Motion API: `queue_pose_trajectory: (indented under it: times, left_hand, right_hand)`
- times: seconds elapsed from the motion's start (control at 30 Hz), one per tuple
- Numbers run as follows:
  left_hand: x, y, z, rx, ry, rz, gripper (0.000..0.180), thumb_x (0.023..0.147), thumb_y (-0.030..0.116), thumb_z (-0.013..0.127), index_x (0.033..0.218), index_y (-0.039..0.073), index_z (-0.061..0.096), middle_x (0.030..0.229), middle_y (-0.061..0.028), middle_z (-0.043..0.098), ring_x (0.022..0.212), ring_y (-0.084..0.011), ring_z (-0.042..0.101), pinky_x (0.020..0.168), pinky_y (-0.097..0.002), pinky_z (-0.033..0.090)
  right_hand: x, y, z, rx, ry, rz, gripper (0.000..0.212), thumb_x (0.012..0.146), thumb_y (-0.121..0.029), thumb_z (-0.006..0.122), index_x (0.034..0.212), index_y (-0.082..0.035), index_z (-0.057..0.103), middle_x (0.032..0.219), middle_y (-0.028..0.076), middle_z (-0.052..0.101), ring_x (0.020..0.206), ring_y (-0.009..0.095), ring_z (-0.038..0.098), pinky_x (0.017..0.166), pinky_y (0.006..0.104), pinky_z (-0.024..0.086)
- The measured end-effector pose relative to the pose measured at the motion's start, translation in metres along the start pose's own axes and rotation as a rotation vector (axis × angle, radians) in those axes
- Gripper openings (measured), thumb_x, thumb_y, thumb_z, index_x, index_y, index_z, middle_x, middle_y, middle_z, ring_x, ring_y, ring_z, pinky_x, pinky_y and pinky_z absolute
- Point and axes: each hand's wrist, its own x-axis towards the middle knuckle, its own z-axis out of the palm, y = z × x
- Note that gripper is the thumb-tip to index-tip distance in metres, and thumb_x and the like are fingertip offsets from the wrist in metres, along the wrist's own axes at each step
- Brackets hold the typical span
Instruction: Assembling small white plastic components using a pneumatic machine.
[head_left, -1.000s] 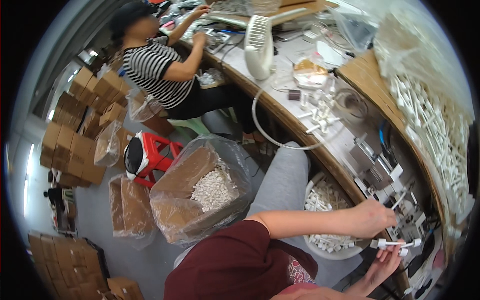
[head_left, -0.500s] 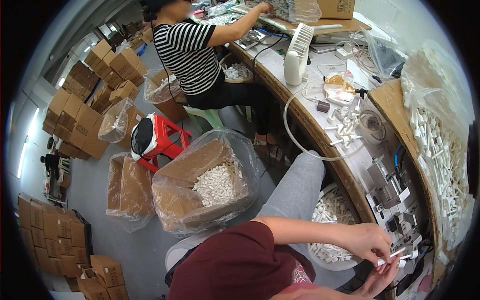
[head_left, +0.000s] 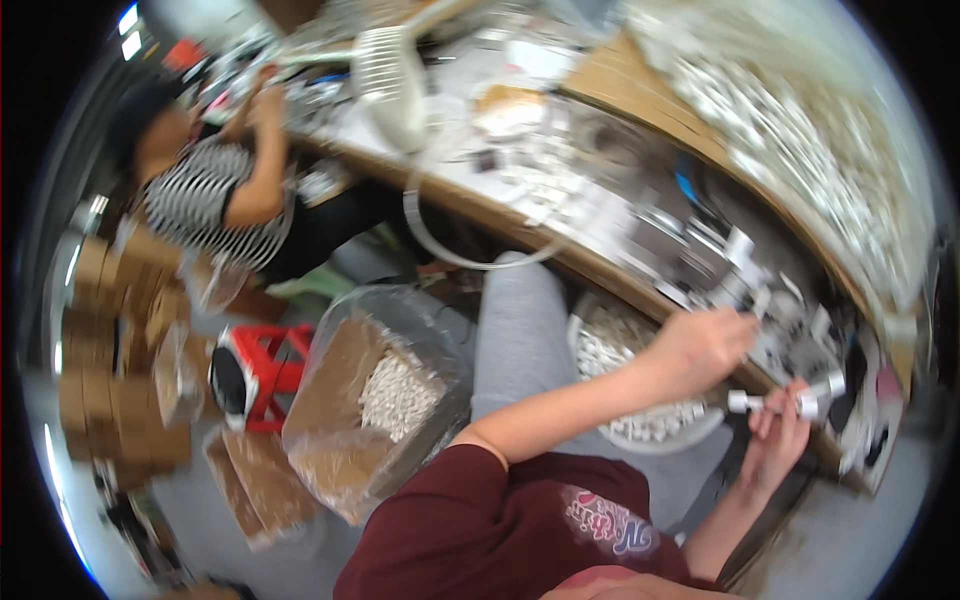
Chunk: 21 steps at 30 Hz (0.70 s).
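My left hand [head_left: 703,345] reaches over the bench edge beside the metal fixture [head_left: 690,250]. Its fingers are curled together, and motion blur hides what is at their tips. Lower and to the right, my right hand [head_left: 778,435] is closed around a few white plastic stems with wide caps [head_left: 808,402]. One stem end points left, and a capped end sticks out to the right. Below my left forearm stands a round white tub [head_left: 690,442] full of similar white pieces.
A large bag of white parts [head_left: 800,130] lies along the bench's right side. Clear tubing [head_left: 430,240] loops over the bench edge near a white fan [head_left: 390,85]. A lined carton [head_left: 330,400] and red stool [head_left: 265,375] stand left. Another person [head_left: 215,190] works at far left.
The view has swung right, so the scene shifts left. My left hand has parted from my right and moved up toward the fixture. My right hand still holds capped stems.
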Motion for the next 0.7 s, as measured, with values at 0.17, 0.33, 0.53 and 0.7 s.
queue_pose_trajectory:
  times: [0.17, 0.33, 0.53, 0.7]
  left_hand:
    - [0.013, -0.007, 0.013, 0.132, -0.179, 0.030, 0.021, 0.077, 0.007, 0.070, 0.097, 0.002, 0.074, 0.118, -0.0111, 0.071, 0.086, -0.0197, 0.068, 0.069, -0.0325, 0.056]
    - [0.019, -0.005, 0.025, 0.195, -0.274, 0.039, 0.023, 0.075, 0.008, 0.074, 0.097, 0.002, 0.074, 0.118, -0.0096, 0.072, 0.068, -0.0208, 0.070, 0.065, -0.0319, 0.054]
    - [0.026, -0.008, 0.023, 0.185, -0.358, -0.006, 0.025, 0.074, 0.008, 0.077, 0.098, 0.004, 0.074, 0.118, -0.0066, 0.072, 0.067, -0.0217, 0.069, 0.064, -0.0323, 0.054]
    - [0.030, -0.006, 0.021, 0.190, -0.377, -0.042, 0.023, 0.075, 0.010, 0.077, 0.098, 0.005, 0.076, 0.118, -0.0053, 0.072, 0.067, -0.0238, 0.070, 0.063, -0.0324, 0.056]
  right_hand:
    - [0.001, -0.005, 0.002, 0.017, -0.016, 0.042, 0.015, 0.104, -0.013, 0.053, 0.113, -0.001, 0.055, 0.083, 0.008, 0.062, 0.056, 0.005, 0.044, 0.054, 0.0233, 0.048]
    - [-0.001, -0.004, -0.001, 0.026, -0.002, 0.059, 0.013, 0.103, -0.010, 0.052, 0.111, 0.000, 0.056, 0.082, 0.008, 0.063, 0.056, 0.006, 0.046, 0.054, 0.0226, 0.048]
    - [0.002, -0.002, -0.004, 0.045, -0.039, 0.071, 0.013, 0.103, -0.011, 0.052, 0.109, 0.000, 0.056, 0.081, 0.010, 0.063, 0.055, 0.008, 0.048, 0.054, 0.0230, 0.048]
    - [0.007, -0.001, 0.000, 0.129, -0.050, 0.104, 0.014, 0.104, -0.012, 0.052, 0.109, 0.000, 0.055, 0.081, 0.010, 0.062, 0.055, 0.006, 0.046, 0.054, 0.0251, 0.049]
